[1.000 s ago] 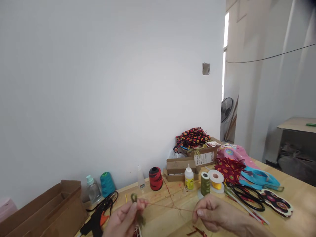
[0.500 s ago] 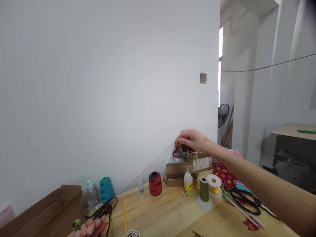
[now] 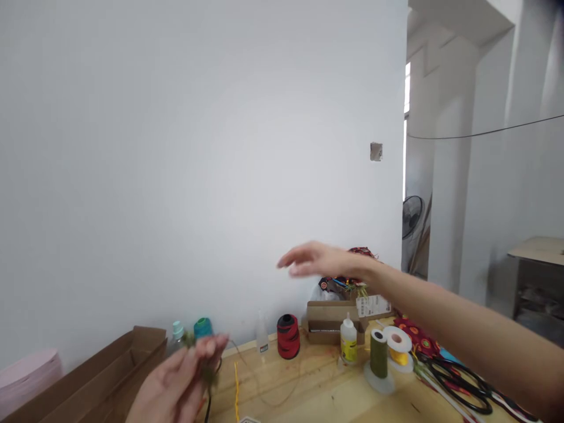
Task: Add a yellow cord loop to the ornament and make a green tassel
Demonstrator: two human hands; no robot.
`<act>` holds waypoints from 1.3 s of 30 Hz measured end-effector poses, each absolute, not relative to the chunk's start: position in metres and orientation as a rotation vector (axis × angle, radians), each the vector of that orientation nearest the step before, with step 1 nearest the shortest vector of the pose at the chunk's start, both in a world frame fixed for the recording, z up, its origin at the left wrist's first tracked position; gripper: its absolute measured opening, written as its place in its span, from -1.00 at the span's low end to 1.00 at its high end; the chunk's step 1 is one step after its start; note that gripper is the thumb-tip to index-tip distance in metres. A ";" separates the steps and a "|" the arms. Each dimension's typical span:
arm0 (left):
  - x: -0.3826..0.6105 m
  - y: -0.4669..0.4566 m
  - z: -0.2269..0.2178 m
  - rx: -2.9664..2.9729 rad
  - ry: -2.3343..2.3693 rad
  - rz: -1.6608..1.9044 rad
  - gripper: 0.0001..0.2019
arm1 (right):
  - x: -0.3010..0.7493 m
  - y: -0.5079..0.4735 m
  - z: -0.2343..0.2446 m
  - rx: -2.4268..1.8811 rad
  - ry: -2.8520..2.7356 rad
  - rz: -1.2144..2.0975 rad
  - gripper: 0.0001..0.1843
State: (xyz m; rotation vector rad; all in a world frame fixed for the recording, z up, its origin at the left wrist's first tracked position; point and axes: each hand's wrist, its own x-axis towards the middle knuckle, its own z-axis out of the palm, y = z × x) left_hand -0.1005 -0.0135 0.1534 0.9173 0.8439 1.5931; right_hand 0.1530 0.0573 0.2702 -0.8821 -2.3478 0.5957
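Note:
Low on the left, my left hand is closed, its fingers pinched around a small dark-green bundle, blurred and partly hidden. From these fingertips a thin thread loops slackly down over the table. My right hand is raised in front of the wall, its fingers apart and holding nothing. Behind its wrist is dark red patterned fabric. Beyond the left hand stand a teal thread cone and a clear bottle with a light-blue cap.
An open cardboard box fills the left. Along the wall stand a white bottle, a red thread cone, a small carton and a yellow-labelled glue bottle. Green and yellow spools stand near black cord.
My right hand has moved left and its fingers have parted. The thread, taut between both hands before, now hangs slack from the left hand. My left hand has risen and moved right.

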 end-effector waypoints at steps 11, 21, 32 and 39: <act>-0.063 0.010 0.298 1.194 0.095 1.747 -0.80 | 0.157 0.072 0.237 -1.053 -2.265 0.742 -0.80; -0.095 0.006 0.278 0.869 0.046 1.877 -0.69 | 0.179 0.154 0.325 -1.276 -1.833 0.337 -0.78; -0.108 0.006 0.254 0.795 0.268 1.911 -0.66 | 0.116 0.166 0.361 -0.828 -1.790 0.469 -0.69; -0.123 0.004 0.248 0.719 0.266 1.965 -0.71 | 0.123 0.191 0.386 -0.775 -1.554 0.249 -0.70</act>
